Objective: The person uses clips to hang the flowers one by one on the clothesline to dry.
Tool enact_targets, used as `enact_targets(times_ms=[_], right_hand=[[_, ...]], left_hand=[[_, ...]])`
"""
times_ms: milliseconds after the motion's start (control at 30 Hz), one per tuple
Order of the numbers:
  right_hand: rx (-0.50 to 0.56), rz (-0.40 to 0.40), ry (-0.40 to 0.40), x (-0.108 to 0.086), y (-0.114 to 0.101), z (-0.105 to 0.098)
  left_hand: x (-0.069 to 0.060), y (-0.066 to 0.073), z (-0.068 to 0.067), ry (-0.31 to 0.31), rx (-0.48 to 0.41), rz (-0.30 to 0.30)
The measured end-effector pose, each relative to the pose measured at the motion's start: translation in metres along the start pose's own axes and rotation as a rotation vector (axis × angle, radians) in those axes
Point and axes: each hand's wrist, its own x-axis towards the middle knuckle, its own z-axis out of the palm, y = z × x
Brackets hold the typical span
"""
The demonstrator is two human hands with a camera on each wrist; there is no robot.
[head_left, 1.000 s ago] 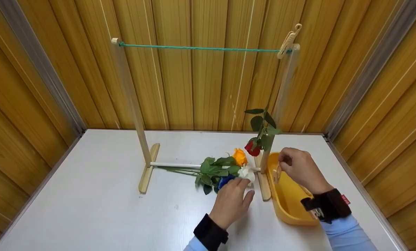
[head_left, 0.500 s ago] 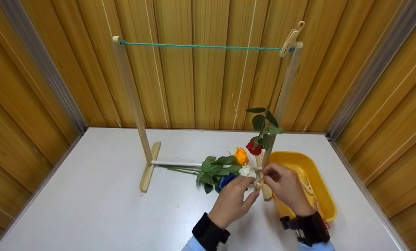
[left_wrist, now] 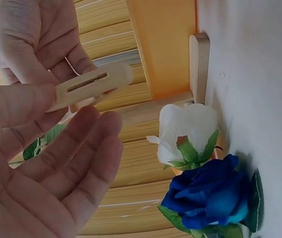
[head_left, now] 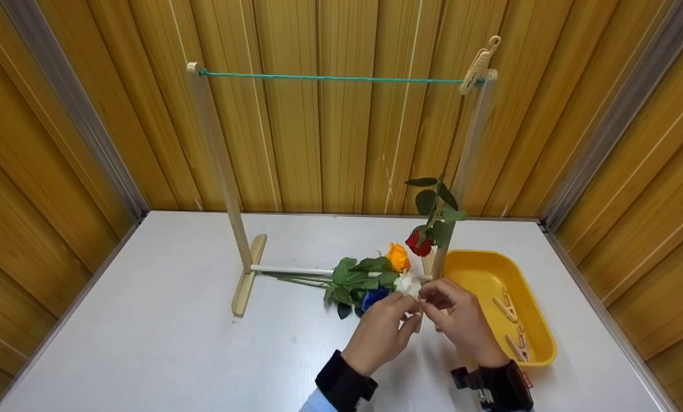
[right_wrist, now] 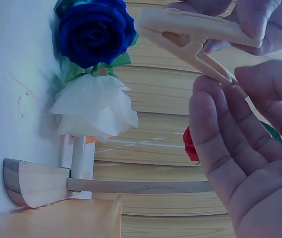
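Both hands meet in front of the flowers and pinch one pale clothespin (left_wrist: pixel 93 85). My left hand (head_left: pixel 378 332) has its thumb on one end of the clothespin, its other fingers loosely bent. With thumb and fingertips my right hand (head_left: pixel 461 320) holds the end of a clothespin leg, as the right wrist view shows. Just beyond the hands lie a white rose (head_left: pixel 407 284), a blue rose (head_left: pixel 374 296) and an orange rose (head_left: pixel 398 257), stems pointing left. A red rose (head_left: pixel 418 242) hangs head down by the right post, under a clothespin (head_left: pixel 478 66) at the line's right end.
A green line (head_left: pixel 330 76) runs between the left post (head_left: pixel 218 166) and right post (head_left: pixel 467 154) of a wooden stand. Right of it stands a yellow basin (head_left: pixel 539 320) with clothespins (head_left: pixel 507 307) in it. Wood-patterned walls enclose the white table (head_left: pixel 175 355).
My right hand has moved left from above the basin with the clothespin, and meets my left hand. My left hand has barely moved and now pinches the clothespin too.
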Motion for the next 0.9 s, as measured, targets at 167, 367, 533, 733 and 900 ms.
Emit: enact_targets(times_ms=[167,367,533,733,900], right_hand=[[0.047,0.044,-0.105,-0.0001,-0.0009,-0.0030],[0.059,0.035,-0.197,-0.0002,0.0012,-0.0056],[0.089,0.117,-0.258,-0.0004,-0.0002,-0.0071],[0.100,0.203,-0.254,-0.0003,-0.0045,-0.0076],[0.115,0.155,-0.229,-0.0004,-0.0058,-0.0081]], left_hand=[[-0.0009,-0.0001,-0.0024,0.016,0.015,-0.012],[-0.0001,-0.0015,-0.0034,0.028,-0.007,-0.031],[-0.0008,-0.0009,-0.0031,0.079,-0.011,-0.022],[-0.0001,0.0025,-0.0034,0.076,-0.061,-0.063],[0.0020,0.0024,-0.0034,0.056,-0.100,-0.080]])
